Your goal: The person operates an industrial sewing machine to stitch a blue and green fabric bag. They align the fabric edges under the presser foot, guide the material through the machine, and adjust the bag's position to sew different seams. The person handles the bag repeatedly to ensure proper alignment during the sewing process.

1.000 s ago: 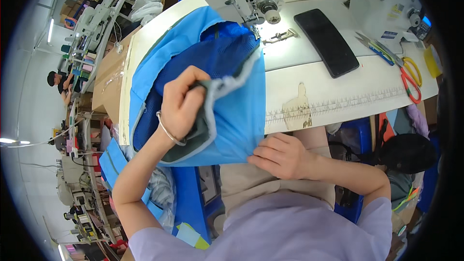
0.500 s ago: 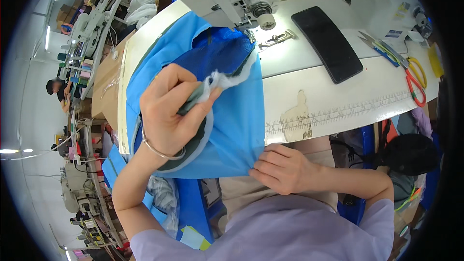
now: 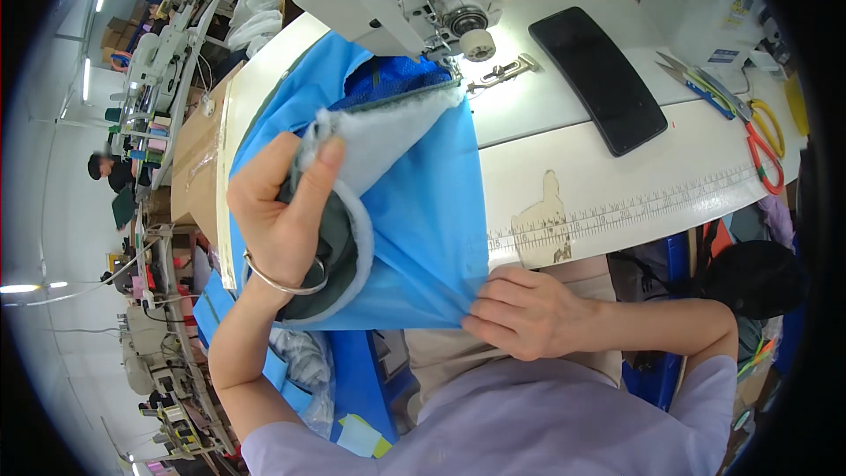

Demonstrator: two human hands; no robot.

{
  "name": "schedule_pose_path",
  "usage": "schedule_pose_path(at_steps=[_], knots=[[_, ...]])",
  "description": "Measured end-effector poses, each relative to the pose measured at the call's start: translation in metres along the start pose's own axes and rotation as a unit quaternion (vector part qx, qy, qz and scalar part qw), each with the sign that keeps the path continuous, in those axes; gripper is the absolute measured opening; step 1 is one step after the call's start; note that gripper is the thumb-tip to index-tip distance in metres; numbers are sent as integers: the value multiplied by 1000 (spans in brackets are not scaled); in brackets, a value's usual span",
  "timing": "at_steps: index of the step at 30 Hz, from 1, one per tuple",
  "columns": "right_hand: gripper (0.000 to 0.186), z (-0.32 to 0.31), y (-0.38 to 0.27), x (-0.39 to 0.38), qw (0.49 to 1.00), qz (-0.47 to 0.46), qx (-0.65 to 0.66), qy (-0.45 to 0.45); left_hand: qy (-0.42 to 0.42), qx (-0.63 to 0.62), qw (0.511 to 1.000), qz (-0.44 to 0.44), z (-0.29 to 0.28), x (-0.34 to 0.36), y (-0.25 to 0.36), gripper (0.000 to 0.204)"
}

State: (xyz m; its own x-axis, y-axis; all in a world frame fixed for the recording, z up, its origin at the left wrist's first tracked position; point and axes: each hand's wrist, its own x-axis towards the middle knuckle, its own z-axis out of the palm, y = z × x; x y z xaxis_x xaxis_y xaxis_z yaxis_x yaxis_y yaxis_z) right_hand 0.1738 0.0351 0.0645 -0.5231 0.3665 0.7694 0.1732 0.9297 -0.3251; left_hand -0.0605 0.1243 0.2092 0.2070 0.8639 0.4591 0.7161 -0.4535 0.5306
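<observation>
A light blue fabric piece [image 3: 414,247] lies over the front of the sewing table, its far end reaching the needle area of a white sewing machine [image 3: 352,0]. My left hand [image 3: 286,198], with a bangle at the wrist, pinches the edge of a white fleecy layer [image 3: 388,137] backed with dark green cloth. Dark blue mesh [image 3: 397,79] shows beneath that layer near the presser foot. Below my left hand, a dark green panel with a pale curved border [image 3: 357,238] spreads over the blue fabric. My right hand [image 3: 520,313] grips the fabric's near right corner at the table edge.
Right of the needle lie a small metal guide [image 3: 507,73], a black phone [image 3: 599,79] and scissors with red and yellow handles [image 3: 758,141]. A ruler strip [image 3: 617,211] runs along the table's front edge. Further left, another person [image 3: 115,172] is among more machines.
My left hand has drawn the fleecy edge left and toward me, turning its white face up over the blue mesh. My right hand keeps its hold on the corner.
</observation>
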Motion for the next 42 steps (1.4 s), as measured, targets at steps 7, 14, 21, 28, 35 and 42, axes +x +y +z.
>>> schedule_pose_path(at_steps=[7, 14, 21, 28, 35, 42], knots=[[22, -10, 2, 0, 1000, -6, 1, -19, -207, 123, 933, 266, 14, -22, 9, 37], [19, -16, 1, -2, 997, -3, 6, -72, -186, 156, 907, 344, 47, -55, -4, 40], [25, -23, 12, 5, 999, 42, -10, -21, -198, 143, 909, 338, 43, -61, -2, 39], [36, -37, 31, 21, 985, 128, -111, -18, -166, 167, 893, 383, 35, -55, 7, 35], [31, -40, 62, 33, 991, 41, -125, -31, -126, 216, 879, 407, 31, -56, 20, 30], [26, -42, 83, 50, 989, -43, -97, -107, -171, 132, 892, 397, 56, -104, 26, 28]])
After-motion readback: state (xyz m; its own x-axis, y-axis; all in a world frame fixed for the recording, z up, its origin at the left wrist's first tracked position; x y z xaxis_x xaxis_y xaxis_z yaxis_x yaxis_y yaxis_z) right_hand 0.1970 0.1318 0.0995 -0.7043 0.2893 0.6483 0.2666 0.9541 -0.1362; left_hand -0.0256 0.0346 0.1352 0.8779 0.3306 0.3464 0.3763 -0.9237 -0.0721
